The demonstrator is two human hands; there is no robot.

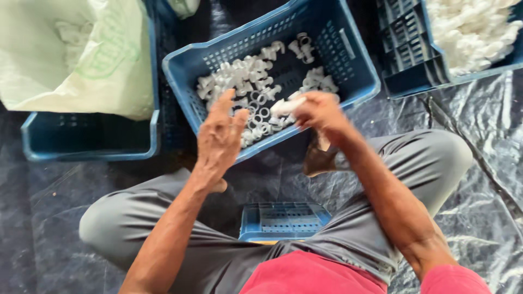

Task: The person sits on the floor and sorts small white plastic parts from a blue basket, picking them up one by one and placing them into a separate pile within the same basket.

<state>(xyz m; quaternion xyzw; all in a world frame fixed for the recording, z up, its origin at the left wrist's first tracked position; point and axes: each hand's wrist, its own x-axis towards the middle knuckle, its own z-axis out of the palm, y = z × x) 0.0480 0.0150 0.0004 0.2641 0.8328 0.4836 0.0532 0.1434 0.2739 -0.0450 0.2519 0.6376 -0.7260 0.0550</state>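
A blue slotted crate (357, 81) in front of my crossed legs holds several small white plastic pipe fittings (245, 76). My right hand (321, 111) hovers over the crate's near edge, fingers closed on one white fitting (286, 106). My left hand (219, 136) hangs just left of it above the crate's front rim, fingers loosely spread, with nothing visible in it.
At the left stands a blue crate (87, 144) with a pale green sack (76, 54) in it. Another blue crate (406, 65) at top right is heaped with white pieces (471, 32). A small blue crate (283, 220) sits between my legs. Black plastic sheeting (485, 174) covers the floor.
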